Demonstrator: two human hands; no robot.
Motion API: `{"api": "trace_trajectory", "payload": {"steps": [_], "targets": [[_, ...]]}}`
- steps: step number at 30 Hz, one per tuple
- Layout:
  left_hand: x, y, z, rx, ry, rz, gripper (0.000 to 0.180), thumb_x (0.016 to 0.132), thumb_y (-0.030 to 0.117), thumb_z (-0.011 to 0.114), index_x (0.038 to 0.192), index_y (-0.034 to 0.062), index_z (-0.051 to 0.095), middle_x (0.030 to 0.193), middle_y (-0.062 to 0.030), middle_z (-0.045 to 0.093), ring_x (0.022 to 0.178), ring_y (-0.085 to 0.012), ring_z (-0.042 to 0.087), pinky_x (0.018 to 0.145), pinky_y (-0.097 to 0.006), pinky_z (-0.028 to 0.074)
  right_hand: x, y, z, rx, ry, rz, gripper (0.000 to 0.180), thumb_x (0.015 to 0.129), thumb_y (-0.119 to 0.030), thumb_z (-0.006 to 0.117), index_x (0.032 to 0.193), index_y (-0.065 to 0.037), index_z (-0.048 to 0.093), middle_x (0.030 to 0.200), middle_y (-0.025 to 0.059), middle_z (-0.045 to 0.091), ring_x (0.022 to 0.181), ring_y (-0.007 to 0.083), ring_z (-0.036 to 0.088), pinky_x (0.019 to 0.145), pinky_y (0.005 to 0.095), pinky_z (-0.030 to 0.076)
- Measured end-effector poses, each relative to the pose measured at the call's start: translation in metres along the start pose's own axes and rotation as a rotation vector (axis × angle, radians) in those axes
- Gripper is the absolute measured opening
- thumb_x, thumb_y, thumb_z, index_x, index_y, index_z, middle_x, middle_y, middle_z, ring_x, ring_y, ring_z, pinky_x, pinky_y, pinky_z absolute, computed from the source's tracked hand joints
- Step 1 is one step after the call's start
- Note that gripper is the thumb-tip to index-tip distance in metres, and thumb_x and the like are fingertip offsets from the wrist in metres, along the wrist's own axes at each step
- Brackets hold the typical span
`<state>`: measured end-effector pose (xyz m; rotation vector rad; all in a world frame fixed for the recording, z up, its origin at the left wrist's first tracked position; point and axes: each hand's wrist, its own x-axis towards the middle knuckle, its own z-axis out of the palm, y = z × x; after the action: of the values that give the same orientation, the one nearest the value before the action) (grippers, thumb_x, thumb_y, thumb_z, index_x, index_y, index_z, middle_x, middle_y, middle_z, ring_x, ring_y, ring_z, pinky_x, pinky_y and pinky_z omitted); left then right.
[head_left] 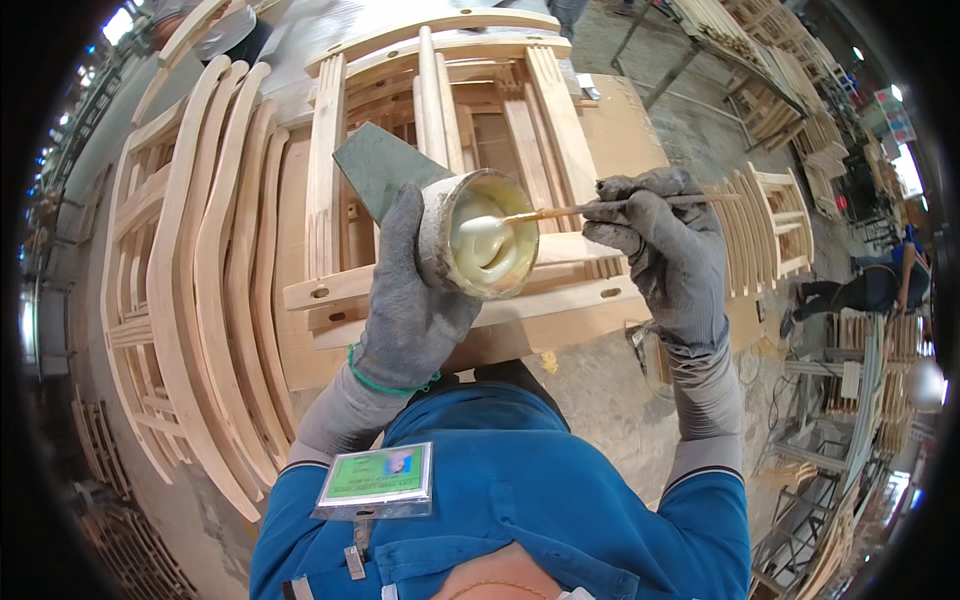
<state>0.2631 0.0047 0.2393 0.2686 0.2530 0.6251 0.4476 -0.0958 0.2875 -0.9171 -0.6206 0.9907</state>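
My left hand (410, 300), in a grey glove, is wrapped round a round cup (433, 235) with a dried crust on its outside. Pale cream paste (490, 250), probably glue, lies inside it. A flat grey-green plate (385, 165) sticks out behind the cup; how it is held there is hidden. In the gloved fingers of my right hand (655, 235) is a thin brush (560, 212), its tip dipped into the paste. Below and beyond both hands stand stacked wooden frames (430, 100) with slots in their rails.
Curved wooden chair-back frames (200, 260) lean in a row at the left. More frames (770, 220) stand at the right, near a person (890, 275) in dark trousers. Brown cardboard (625, 130) lies beneath the stack. A metal rack (840, 420) stands at the lower right.
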Motion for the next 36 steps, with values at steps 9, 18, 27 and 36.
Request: {"api": "trace_trajectory", "payload": {"steps": [9, 18, 27, 36], "targets": [[-0.018, -0.034, -0.026, 0.879, -0.204, 0.240, 0.083, 0.077, 0.014, 0.068, 0.138, 0.0005, 0.013, 0.131, -0.0162, 0.039, 0.121, -0.0232, 0.043, 0.103, -0.036, 0.038, -0.043, 0.024, -0.025, 0.178, 0.256, 0.063, 0.027, 0.092, -0.015, 0.052, 0.102, 0.009, 0.048, 0.089, 0.0207, 0.060, 0.082, 0.0231, 0.065, 0.069, 0.0283, 0.059], [-0.019, -0.015, -0.011, 0.042, -0.031, -0.058, 0.044, 0.095, 0.041, 0.041, 0.127, 0.0101, 0.043, 0.125, -0.0143, 0.047, 0.116, -0.0313, 0.048, 0.099, -0.050, 0.040, -0.078, 0.029, -0.118, -0.253, 0.571, -0.211, 0.018, 0.087, -0.013, 0.062, 0.089, 0.004, 0.056, 0.076, 0.0116, 0.062, 0.066, 0.0181, 0.065, 0.059, 0.0287, 0.058], [-0.028, -0.006, -0.017, 0.412, -0.038, 0.205, 0.042, 0.092, 0.018, 0.049, 0.130, 0.0092, 0.033, 0.128, -0.0155, 0.042, 0.116, -0.0289, 0.049, 0.095, -0.045, 0.047, -0.072, 0.035, -0.130, -0.450, 0.588, -0.202, 0.020, 0.083, -0.012, 0.066, 0.089, 0.005, 0.058, 0.076, 0.0106, 0.062, 0.064, 0.0175, 0.064, 0.059, 0.0279, 0.057], [-0.032, 0.007, -0.017, 0.227, 0.076, 0.209, 0.044, 0.094, 0.038, 0.047, 0.128, 0.0109, 0.040, 0.126, -0.0134, 0.046, 0.115, -0.0297, 0.050, 0.093, -0.049, 0.047, -0.060, 0.021, -0.101, -0.921, 0.331, -0.153, 0.018, 0.084, -0.015, 0.065, 0.085, 0.001, 0.058, 0.072, 0.0078, 0.063, 0.064, 0.0148, 0.060, 0.058, 0.0258, 0.047]]}}
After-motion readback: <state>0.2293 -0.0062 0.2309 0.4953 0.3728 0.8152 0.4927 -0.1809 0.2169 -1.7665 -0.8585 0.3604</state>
